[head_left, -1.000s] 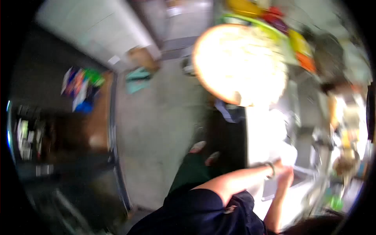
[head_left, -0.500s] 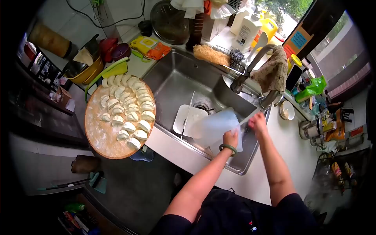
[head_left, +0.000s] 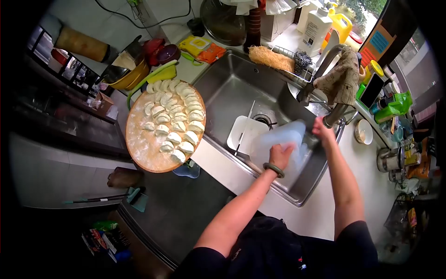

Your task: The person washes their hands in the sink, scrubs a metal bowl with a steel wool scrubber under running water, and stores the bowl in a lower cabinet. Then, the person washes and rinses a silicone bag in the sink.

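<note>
Over the sink (head_left: 223, 88), my left hand (head_left: 280, 156) is closed on the near edge of a pale translucent plastic sheet or container (head_left: 297, 135), blurred by motion. A green bangle circles that wrist. My right hand (head_left: 322, 129) is beside the faucet (head_left: 332, 120), near the sink's right wall; its fingers are blurred, and whether they hold anything is unclear. A white tray (head_left: 241, 132) lies in the sink with a thin stick (head_left: 246, 125) across it, close to the drain (head_left: 263, 122).
A round floured board (head_left: 144, 144) with several dumplings (head_left: 178, 126) stands left of the sink. A brown cloth (head_left: 341, 76) hangs on the faucet. Behind are a wire rack with a scrubber (head_left: 271, 59) and a white bottle (head_left: 316, 32). A small bowl (head_left: 364, 132) sits at right.
My right hand has moved away from the plastic item's upper edge toward the faucet. My left hand still holds the item, which has shifted and blurred. The whole view has shifted to the right.
</note>
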Demonstrator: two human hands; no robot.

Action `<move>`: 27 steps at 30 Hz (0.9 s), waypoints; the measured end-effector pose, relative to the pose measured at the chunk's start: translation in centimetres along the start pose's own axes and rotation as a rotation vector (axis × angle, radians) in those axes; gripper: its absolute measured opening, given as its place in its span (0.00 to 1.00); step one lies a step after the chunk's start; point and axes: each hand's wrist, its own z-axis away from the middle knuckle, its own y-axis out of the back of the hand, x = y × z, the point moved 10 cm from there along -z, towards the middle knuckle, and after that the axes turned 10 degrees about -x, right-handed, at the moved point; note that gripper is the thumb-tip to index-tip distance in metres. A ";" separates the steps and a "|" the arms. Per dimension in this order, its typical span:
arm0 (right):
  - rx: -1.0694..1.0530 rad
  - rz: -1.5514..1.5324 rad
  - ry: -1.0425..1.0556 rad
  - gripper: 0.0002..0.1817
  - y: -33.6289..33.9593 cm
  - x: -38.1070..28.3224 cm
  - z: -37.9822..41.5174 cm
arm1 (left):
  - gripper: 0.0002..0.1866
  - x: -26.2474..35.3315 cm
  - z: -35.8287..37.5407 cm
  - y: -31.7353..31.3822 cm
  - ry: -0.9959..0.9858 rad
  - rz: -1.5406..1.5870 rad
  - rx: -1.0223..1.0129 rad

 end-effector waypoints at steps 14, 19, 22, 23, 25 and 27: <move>-0.551 -0.806 -0.036 0.25 -10.1 3.9 2.6 | 0.08 9.6 -1.2 7.5 -0.281 0.068 -0.166; -0.311 -0.812 -0.312 0.45 -6.8 10.9 0.3 | 0.09 7.1 2.6 11.6 -0.084 0.428 -0.068; -0.385 -0.941 -0.383 0.42 -10.5 9.3 3.2 | 0.09 5.7 4.0 11.8 0.048 0.604 -0.051; -0.401 -0.927 -0.402 0.42 -11.7 8.7 4.2 | 0.09 4.6 4.7 11.7 0.107 0.680 -0.021; -0.418 -0.816 -0.391 0.41 -14.3 8.0 5.5 | 0.10 3.1 4.3 11.6 0.119 0.616 -0.091; -0.427 -0.720 -0.381 0.39 -17.4 7.2 6.7 | 0.11 3.1 4.9 11.8 0.123 0.541 -0.172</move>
